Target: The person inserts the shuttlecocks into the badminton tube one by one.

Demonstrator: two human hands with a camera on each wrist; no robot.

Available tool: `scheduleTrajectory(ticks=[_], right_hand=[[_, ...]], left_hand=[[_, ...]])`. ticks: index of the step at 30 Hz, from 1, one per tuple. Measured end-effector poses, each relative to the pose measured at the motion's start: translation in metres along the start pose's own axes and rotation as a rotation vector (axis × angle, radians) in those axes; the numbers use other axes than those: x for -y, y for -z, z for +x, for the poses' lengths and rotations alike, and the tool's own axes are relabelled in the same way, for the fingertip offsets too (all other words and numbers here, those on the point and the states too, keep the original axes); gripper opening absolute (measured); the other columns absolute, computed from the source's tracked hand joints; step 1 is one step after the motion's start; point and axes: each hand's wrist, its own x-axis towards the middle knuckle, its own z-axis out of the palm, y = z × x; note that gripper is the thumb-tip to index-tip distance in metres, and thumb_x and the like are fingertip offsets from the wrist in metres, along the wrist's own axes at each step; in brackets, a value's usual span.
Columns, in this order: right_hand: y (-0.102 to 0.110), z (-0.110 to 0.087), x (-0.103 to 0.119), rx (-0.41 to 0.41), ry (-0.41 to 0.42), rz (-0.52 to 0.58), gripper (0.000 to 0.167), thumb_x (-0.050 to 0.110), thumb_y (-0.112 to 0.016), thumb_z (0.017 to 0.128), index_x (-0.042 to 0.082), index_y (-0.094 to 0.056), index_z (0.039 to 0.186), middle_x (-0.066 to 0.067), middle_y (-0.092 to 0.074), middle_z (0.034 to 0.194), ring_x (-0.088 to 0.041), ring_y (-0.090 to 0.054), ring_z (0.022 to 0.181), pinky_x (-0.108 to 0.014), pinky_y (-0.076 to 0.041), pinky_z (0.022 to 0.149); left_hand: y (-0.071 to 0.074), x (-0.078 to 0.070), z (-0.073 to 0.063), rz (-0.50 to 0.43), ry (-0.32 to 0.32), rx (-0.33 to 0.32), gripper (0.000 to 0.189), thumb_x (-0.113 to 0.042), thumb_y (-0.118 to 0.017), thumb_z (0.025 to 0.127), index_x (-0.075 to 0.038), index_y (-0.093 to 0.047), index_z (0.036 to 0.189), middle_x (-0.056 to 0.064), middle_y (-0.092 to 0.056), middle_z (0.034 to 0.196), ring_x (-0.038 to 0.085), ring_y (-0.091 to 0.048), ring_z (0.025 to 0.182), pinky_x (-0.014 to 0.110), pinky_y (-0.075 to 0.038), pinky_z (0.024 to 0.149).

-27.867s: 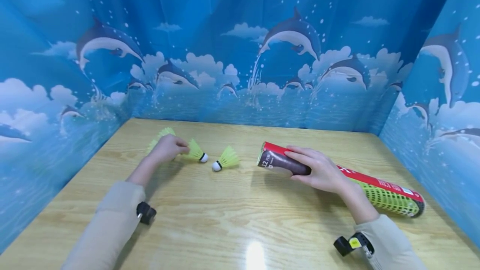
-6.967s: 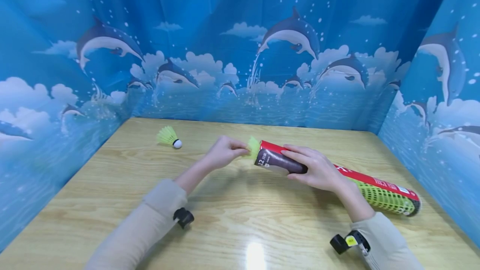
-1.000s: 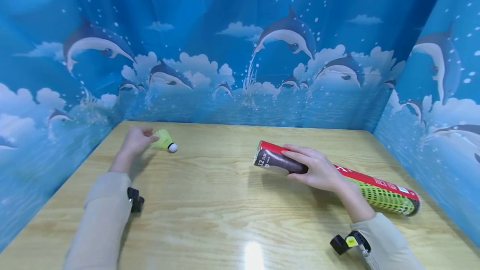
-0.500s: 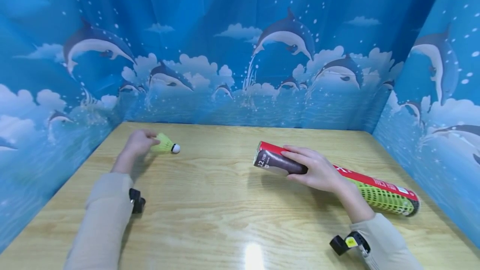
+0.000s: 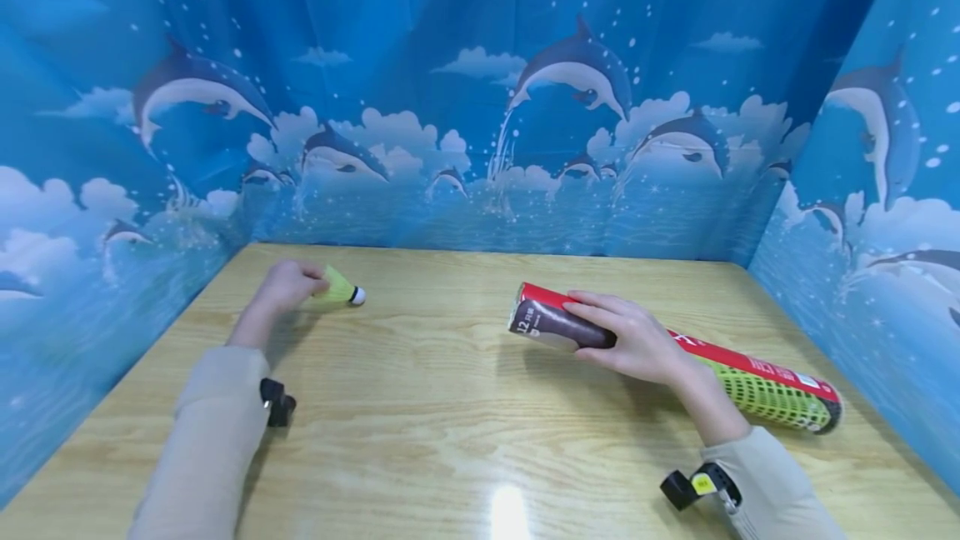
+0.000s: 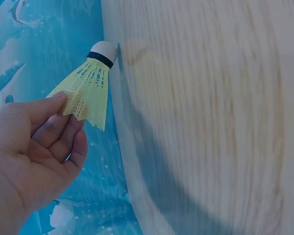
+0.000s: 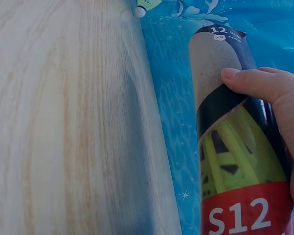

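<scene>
At the far left of the table, my left hand (image 5: 288, 283) pinches a yellow-green shuttlecock (image 5: 339, 286) by the edge of its skirt. Its white cork with a dark band points right in the head view; the left wrist view has the shuttlecock (image 6: 90, 90) between thumb and fingers, just over the wood. On the right, my right hand (image 5: 637, 338) grips a long shuttlecock tube (image 5: 765, 382) near its left end, fingers over the top and thumb below. That end is tilted up off the table. Yellow-green shows through the tube (image 7: 230, 156) in the right wrist view.
The wooden table (image 5: 420, 423) reaches back to a blue dolphin-print curtain (image 5: 420, 107), which also stands along the left and right sides. The tube's lower end lies near the right edge. A bright reflection shows at the front middle.
Several shuttlecocks lay about earlier; one was at the tube's left end 7 seconds ago. Over the last second, my left hand has taken hold of the one in view. The right hand stays.
</scene>
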Motion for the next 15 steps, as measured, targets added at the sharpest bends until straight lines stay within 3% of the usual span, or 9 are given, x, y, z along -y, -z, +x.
scheduleTrajectory(ticks=[6,15], right_hand=[[0.001,0.000,0.001,0.004,-0.013,0.000,0.067,0.024,-0.084,0.067,0.014,-0.057,0.128,-0.010,-0.053,0.130,-0.032,-0.054,0.111,-0.049,-0.048,0.081],[0.001,0.000,0.000,0.018,-0.025,0.001,0.068,0.023,-0.084,0.067,0.015,-0.056,0.129,-0.010,-0.052,0.131,-0.032,-0.053,0.112,-0.050,-0.048,0.082]], left_hand=[[-0.004,-0.009,0.000,-0.032,-0.013,-0.009,0.042,-0.017,-0.053,0.092,0.010,-0.052,0.124,0.029,-0.053,0.121,0.040,-0.050,0.109,0.048,-0.044,0.087],[-0.011,-0.030,-0.001,-0.061,-0.059,-0.008,0.041,-0.021,-0.055,0.093,0.007,-0.055,0.122,0.025,-0.057,0.119,0.038,-0.052,0.108,0.048,-0.044,0.088]])
